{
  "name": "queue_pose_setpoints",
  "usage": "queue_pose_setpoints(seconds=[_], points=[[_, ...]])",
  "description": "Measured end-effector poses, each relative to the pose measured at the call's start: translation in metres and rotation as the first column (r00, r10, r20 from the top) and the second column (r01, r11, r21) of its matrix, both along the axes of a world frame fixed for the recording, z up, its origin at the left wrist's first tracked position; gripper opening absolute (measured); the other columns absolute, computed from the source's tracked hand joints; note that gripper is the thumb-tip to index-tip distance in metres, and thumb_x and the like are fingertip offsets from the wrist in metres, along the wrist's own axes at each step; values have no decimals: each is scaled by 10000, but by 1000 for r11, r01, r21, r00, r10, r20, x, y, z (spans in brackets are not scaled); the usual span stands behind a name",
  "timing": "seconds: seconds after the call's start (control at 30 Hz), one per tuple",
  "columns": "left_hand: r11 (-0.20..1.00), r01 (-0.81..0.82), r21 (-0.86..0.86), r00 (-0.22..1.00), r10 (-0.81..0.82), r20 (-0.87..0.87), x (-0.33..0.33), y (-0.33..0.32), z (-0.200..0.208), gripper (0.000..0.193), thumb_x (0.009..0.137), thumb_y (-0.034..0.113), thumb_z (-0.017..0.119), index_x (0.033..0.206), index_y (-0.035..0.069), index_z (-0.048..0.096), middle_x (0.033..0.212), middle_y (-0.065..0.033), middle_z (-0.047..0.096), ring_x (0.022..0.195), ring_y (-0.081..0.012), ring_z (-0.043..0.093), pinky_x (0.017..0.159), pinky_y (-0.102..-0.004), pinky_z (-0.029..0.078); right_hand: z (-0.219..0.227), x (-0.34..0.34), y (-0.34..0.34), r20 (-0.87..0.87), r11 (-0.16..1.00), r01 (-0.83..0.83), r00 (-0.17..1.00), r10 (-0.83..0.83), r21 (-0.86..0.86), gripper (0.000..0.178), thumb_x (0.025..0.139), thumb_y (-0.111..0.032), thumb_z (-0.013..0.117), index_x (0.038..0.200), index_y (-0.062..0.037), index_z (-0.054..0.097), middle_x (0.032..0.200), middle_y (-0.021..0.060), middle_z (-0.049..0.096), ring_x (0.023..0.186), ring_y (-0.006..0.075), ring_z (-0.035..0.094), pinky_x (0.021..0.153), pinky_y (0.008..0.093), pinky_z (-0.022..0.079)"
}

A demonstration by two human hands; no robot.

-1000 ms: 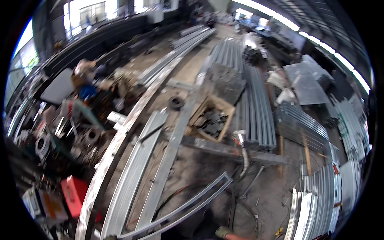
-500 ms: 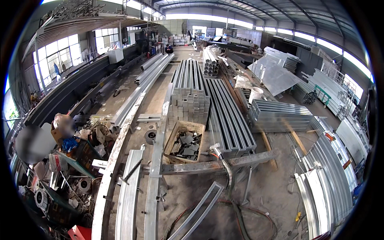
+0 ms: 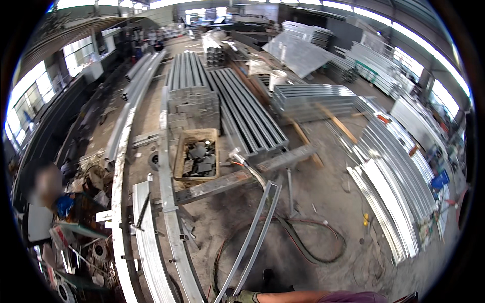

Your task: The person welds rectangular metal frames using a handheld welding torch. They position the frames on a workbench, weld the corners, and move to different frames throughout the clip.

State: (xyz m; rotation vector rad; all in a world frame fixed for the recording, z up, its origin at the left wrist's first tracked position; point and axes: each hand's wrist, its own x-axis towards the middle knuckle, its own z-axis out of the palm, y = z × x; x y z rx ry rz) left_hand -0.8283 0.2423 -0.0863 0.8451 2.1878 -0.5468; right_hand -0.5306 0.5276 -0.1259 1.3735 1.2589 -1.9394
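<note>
My right hand [image 3: 245,296], in a grey-green glove, is at the lower edge with its bare forearm and purple sleeve coming in from the right. It is closed around the near end of a long, narrow metal frame [image 3: 260,224]; the fingertips are partly cut off by the picture's edge. Two slim parallel rails make up the frame, joined at the far end, which points away from me. My left hand is out of the picture. A dark shoe [image 3: 268,274] shows just beyond my right forearm.
Hoses [image 3: 323,258] loop across the floor right of the frame. Long steel beams [image 3: 169,202] run along the left. Ahead are a crate of metal scraps [image 3: 178,154], a crossbeam [image 3: 217,187] and stacked square tubes [image 3: 247,111]. Bright metal channels [image 3: 386,202] lie at right.
The view has tilted down and turned right. The metal frame has shifted right relative to the floor and beams. My right forearm and gloved hand have come into view.
</note>
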Motion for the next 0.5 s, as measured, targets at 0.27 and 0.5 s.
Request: queue_pose_setpoints(seconds=[0.27, 0.5], points=[[995, 90, 39, 996, -90, 8, -27, 26, -8, 348, 1010, 340, 661, 1219, 133, 846, 1268, -196, 804, 1197, -351, 773, 1010, -499, 602, 3, -6, -44, 83, 982, 156, 986, -147, -108, 375, 998, -430, 728, 1154, -113, 855, 1044, 143, 830, 863, 299, 793, 741, 460, 631], [988, 143, 57, 990, -143, -13, -37, 45, -7, 341, 1007, 341, 662, 1207, 137, 848, 1263, -190, 807, 1196, -347, 775, 1010, -496, 604, 11, -6, -54, 105, 958, 249, 966, -235, -141, 373, 1002, -428, 715, 1152, -118, 858, 1014, 125, 829, 781, 280, 794, 658, 445, 641]])
